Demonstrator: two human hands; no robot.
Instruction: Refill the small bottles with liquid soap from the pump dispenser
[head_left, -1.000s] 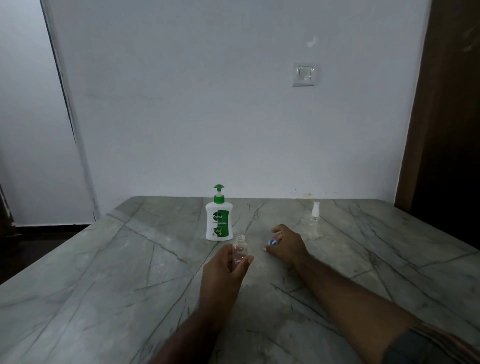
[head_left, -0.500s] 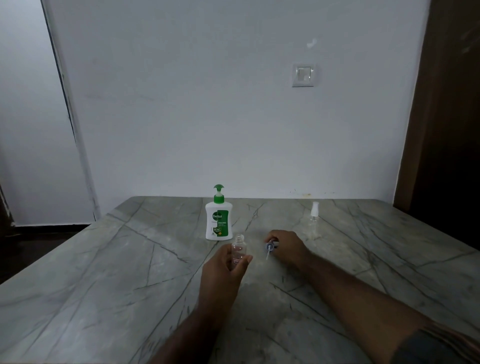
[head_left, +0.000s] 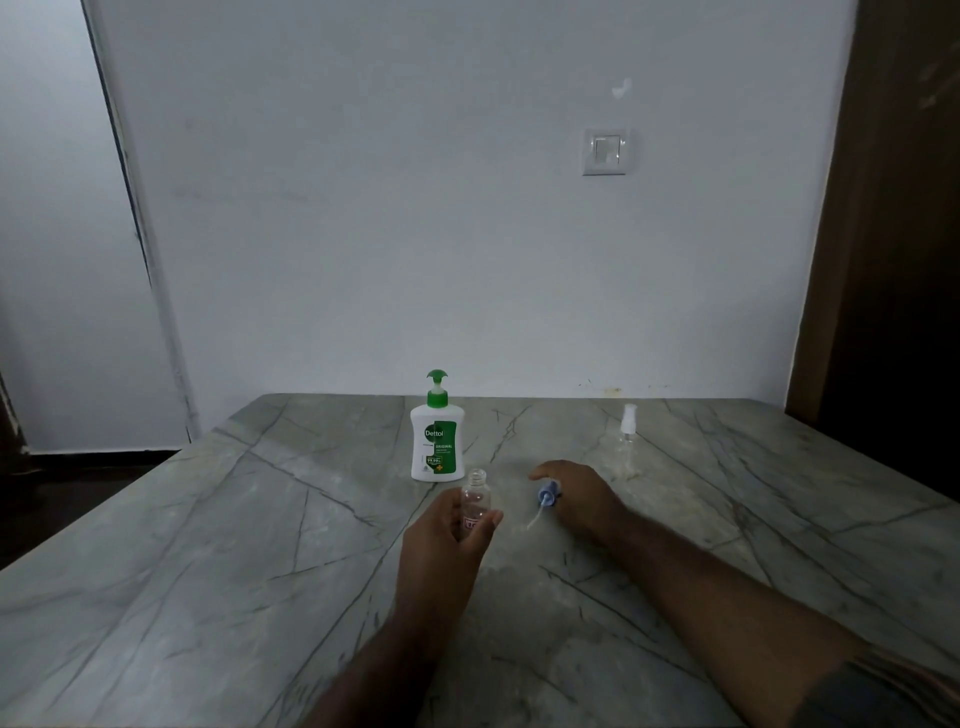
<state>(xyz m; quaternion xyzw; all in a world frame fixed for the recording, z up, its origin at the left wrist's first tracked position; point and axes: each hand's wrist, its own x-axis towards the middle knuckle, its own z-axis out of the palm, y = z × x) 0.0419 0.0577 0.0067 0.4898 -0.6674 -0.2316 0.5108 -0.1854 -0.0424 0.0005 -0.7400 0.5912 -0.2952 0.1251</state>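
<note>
The wall (head_left: 415, 208) behind is plain and pale, with a light switch (head_left: 607, 151) above and to the right of the Dettol pump dispenser (head_left: 437, 441), and a dark wooden door frame (head_left: 883, 234) far to that dispenser's right. The bench (head_left: 208, 545) is grey-green veined stone, smooth and hard, so anything set down carelessly may slide or tip.

The Dettol pump dispenser stands upright near the back of the bench. Just in front of it, the left hand (head_left: 447, 540) is wrapped around an uncapped clear small bottle (head_left: 475, 501), held upright with its neck open. To the dispenser's front right, the right hand (head_left: 576, 499) rests low on the bench, fingers loosely curled beside or on a blue spray cap (head_left: 548, 493) with its dip tube trailing; whether it grips the cap I cannot tell. A second clear spray bottle (head_left: 626, 447), white cap on, stands well to the dispenser's right.

To do this step well, I would leave the cap lying away from the work, bring the open neck directly under the dispenser's spout, keep the bottle upright and steady, and press slowly.
</note>
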